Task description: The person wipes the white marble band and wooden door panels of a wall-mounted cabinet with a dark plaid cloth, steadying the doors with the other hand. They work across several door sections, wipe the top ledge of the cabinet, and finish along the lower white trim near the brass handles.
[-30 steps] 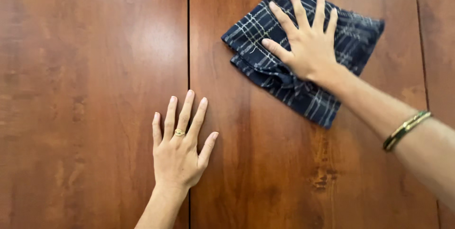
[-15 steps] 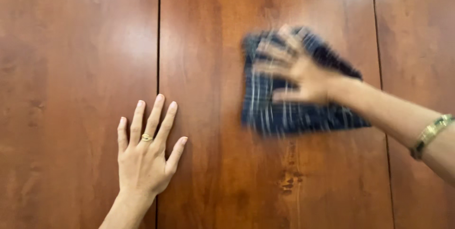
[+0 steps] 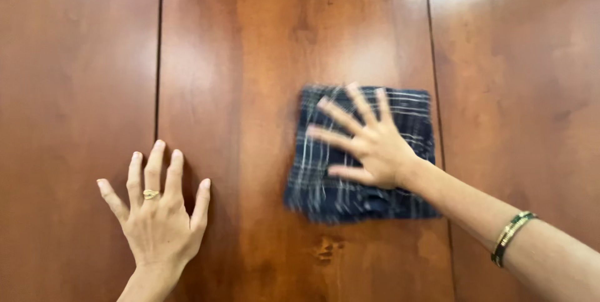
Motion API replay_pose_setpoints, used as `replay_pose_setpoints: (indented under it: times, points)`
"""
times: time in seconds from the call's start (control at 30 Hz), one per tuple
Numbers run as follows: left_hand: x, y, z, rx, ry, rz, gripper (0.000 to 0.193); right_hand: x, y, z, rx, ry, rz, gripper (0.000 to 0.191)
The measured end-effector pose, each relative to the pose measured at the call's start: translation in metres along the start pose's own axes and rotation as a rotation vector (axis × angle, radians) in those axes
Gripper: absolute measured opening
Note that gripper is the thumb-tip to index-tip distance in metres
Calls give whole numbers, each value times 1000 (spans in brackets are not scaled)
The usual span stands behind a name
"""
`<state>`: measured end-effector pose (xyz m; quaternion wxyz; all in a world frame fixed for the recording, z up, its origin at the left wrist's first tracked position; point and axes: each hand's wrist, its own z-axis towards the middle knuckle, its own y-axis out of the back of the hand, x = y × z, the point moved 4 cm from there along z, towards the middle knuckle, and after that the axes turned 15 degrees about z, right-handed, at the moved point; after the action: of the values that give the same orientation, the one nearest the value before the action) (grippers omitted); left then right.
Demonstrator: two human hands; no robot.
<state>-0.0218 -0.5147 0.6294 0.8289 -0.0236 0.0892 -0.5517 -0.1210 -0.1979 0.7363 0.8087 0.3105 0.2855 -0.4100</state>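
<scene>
The right hand (image 3: 372, 142) lies flat, fingers spread wide, pressing on a folded dark plaid cloth (image 3: 362, 155). The left hand (image 3: 156, 214) rests open, palm down on the bare wooden bench (image 3: 250, 58), grasping nothing.

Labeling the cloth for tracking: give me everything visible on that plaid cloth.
The plaid cloth is dark navy with thin white check lines and looks like soft woven fabric. It lies flat as a roughly square folded pad on the wooden table, its right edge lying about on a seam between boards. It is motion-blurred, so folds and edges are unclear. The right hand lies palm-down on it, fingers spread. The left hand rests on bare wood, well apart from it.
</scene>
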Motion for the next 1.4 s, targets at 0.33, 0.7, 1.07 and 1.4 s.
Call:
replay_pose_setpoints:
  times: [0.33, 0.7, 1.07, 1.4]
  points:
    - [-127, 35, -13, -63, -593, -202, 69, -71, 33, -12, -193, -341, 2, 74]
    - [-150, 39, -24, 74, -455, -172, 71, -33, 34, -101, 18, -71, 36, 77]
    - [-149, 38, -27, 75, -442, -189, 72, -79, 39, -71, -68, -332, 59, 80]
    - [-147, 33, -27, 77, -449, -189, 72, -9, 11, -118, 243, 405, 153, 67]
